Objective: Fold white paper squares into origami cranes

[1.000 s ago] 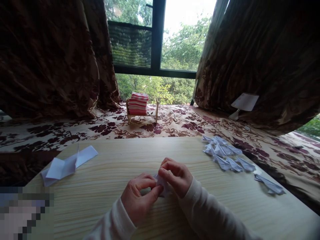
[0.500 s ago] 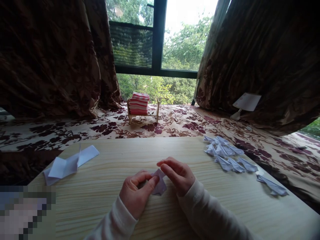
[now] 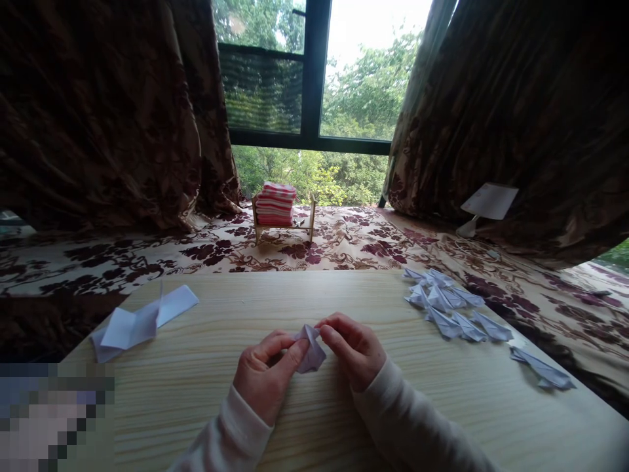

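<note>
A small piece of folded white paper [image 3: 311,354] is held just above the middle of the table. My left hand [image 3: 268,373] pinches its left side between thumb and fingers. At the paper's upper right edge, the thumb and forefinger of my right hand [image 3: 354,347] are closed together on its tip. Off to the right lies a group of folded paper pieces [image 3: 442,298] with pointed ends, overlapping one another. One more folded paper piece [image 3: 543,368] sits apart from them, nearer the right edge.
Creased paper sheets [image 3: 130,328] stand partly unfolded at the table's left. Behind the wooden table [image 3: 236,298], a small wooden rack [image 3: 284,229] bears striped pink cloths [image 3: 275,204] on a floral cover. A white lamp [image 3: 489,200] stands at the right by the curtain.
My right thumb and forefinger have come together at the paper's upper right tip; they were apart before. The paper is raised and turned a little in my left hand.
</note>
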Action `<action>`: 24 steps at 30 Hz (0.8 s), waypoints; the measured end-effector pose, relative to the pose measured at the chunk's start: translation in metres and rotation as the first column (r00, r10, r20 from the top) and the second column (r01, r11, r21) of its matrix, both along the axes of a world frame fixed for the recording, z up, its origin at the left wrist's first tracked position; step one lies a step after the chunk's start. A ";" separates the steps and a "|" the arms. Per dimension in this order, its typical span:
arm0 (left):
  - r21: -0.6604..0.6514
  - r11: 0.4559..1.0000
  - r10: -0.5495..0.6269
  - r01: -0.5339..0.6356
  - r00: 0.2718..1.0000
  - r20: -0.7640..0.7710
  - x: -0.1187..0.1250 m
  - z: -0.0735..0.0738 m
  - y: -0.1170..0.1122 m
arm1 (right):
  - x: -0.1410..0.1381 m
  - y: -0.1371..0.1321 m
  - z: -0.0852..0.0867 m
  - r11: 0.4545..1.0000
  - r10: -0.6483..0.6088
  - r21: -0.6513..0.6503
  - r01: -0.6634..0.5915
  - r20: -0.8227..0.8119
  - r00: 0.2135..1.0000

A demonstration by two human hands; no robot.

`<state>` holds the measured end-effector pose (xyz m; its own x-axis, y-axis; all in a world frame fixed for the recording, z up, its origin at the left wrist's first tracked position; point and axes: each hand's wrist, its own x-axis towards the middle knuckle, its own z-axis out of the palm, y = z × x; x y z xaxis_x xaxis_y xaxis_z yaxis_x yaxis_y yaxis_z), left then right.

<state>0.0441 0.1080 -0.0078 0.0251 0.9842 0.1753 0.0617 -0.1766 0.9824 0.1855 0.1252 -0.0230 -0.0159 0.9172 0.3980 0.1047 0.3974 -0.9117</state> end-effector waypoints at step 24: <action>0.088 0.996 -0.022 0.031 0.994 -0.105 -0.003 -0.001 -0.002 | -0.001 -0.009 0.008 0.990 0.056 0.110 -0.088 0.268 0.962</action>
